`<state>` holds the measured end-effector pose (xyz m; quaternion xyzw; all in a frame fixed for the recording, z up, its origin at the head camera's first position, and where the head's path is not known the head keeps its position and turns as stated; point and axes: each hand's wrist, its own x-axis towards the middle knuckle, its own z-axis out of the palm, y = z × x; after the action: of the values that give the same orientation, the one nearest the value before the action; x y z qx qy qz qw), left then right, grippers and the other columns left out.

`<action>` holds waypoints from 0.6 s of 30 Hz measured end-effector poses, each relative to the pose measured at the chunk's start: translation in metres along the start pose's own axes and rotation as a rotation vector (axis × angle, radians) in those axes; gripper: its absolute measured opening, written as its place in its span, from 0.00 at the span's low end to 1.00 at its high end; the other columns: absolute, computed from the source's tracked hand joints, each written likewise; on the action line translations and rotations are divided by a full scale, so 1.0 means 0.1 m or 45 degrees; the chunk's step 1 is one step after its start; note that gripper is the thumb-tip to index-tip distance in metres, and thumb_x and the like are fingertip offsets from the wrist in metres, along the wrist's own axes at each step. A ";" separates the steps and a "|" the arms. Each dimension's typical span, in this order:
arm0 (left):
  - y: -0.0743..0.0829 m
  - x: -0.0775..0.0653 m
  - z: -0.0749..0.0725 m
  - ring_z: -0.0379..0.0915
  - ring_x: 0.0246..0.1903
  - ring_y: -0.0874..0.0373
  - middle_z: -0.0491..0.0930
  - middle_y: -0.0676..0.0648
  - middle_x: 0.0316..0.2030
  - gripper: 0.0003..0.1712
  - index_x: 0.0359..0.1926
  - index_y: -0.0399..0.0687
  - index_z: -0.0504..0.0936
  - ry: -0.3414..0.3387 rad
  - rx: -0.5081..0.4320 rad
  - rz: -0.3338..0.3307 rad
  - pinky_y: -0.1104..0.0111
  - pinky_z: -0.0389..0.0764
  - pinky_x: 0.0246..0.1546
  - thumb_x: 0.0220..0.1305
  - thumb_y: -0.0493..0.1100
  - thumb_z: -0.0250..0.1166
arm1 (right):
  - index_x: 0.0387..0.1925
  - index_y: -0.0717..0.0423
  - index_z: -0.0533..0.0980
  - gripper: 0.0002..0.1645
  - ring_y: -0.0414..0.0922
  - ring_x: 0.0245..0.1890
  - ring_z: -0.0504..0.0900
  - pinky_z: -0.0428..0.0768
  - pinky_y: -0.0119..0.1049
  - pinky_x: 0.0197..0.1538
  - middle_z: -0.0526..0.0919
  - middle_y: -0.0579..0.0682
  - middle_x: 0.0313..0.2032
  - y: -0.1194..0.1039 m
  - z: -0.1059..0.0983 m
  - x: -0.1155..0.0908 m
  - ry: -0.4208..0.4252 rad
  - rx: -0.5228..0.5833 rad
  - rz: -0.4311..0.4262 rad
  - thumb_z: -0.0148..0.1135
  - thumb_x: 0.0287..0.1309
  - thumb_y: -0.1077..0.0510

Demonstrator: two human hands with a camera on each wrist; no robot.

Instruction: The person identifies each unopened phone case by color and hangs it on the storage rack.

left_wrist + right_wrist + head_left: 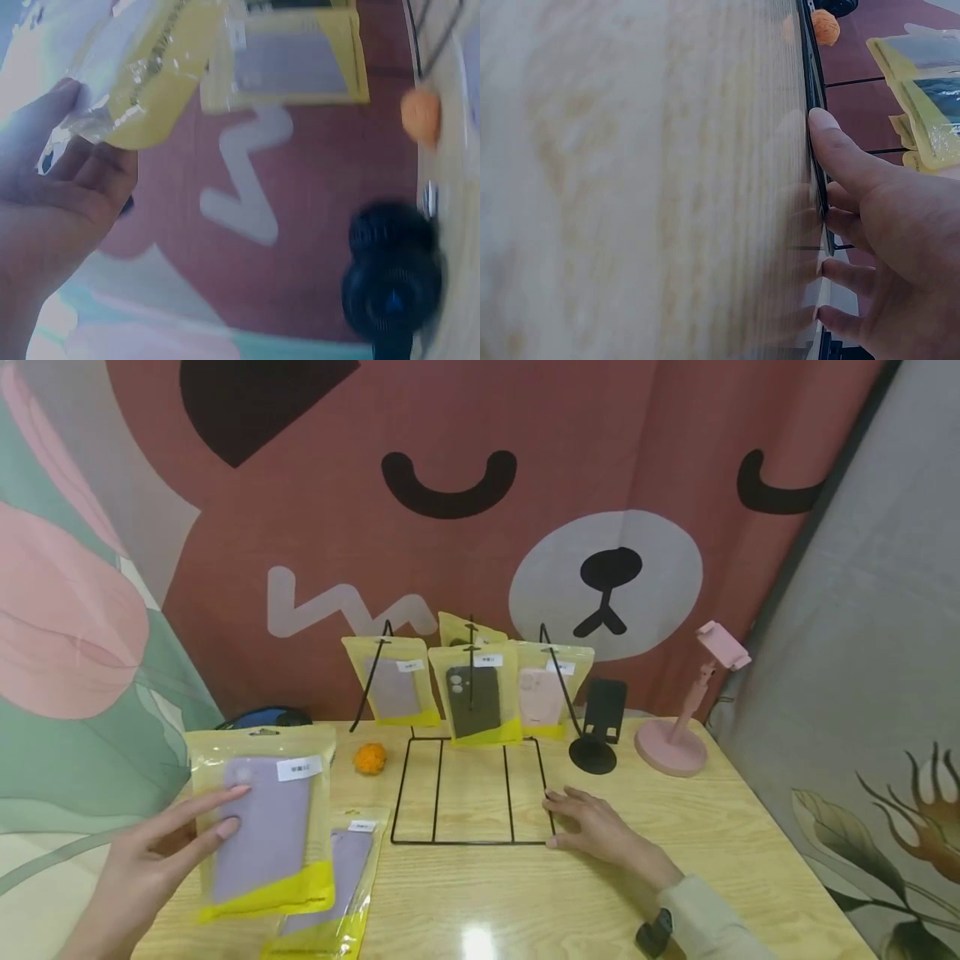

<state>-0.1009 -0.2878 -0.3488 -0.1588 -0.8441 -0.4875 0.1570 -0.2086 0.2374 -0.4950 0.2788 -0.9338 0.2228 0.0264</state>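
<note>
Above the table, left hand grips pouch containing purple case

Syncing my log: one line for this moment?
left hand: holds pouch | right hand: touches rack | second pouch: on table

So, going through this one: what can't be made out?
Head view: the print on the label of the held purple phone-case pouch, too small.
Head view: much of the table pouch, covered by the held one.
Head view: most of the rear pouch, behind the dark phone-case pouch.
Left wrist: the held pouch's far part, cut off by the top edge.
Right wrist: the tabletop's grain, blurred.
</note>
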 end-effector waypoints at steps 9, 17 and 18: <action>0.11 0.20 0.30 0.75 0.40 0.65 0.78 0.58 0.54 0.22 0.58 0.42 0.79 -0.152 -0.026 0.105 0.73 0.79 0.33 0.62 0.30 0.63 | 0.62 0.58 0.72 0.41 0.66 0.66 0.62 0.60 0.69 0.60 0.69 0.56 0.66 -0.02 -0.01 0.00 -0.015 0.024 0.018 0.66 0.53 0.39; 0.04 0.31 0.40 0.76 0.42 0.64 0.78 0.60 0.54 0.22 0.59 0.43 0.79 -0.199 -0.095 0.084 0.72 0.80 0.35 0.63 0.32 0.63 | 0.63 0.57 0.72 0.41 0.65 0.66 0.62 0.60 0.71 0.59 0.69 0.55 0.66 -0.01 -0.01 -0.01 -0.026 0.021 0.034 0.65 0.53 0.38; 0.03 0.32 0.41 0.76 0.42 0.64 0.78 0.60 0.54 0.21 0.58 0.44 0.79 -0.203 -0.097 0.092 0.72 0.80 0.35 0.64 0.32 0.63 | 0.63 0.57 0.72 0.41 0.65 0.66 0.62 0.60 0.71 0.59 0.69 0.55 0.66 -0.01 0.00 -0.01 -0.026 0.019 0.035 0.65 0.53 0.37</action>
<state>-0.1330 -0.2465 -0.3522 -0.2332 -0.8284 -0.4992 0.1005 -0.2075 0.2375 -0.4945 0.2686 -0.9360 0.2274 0.0117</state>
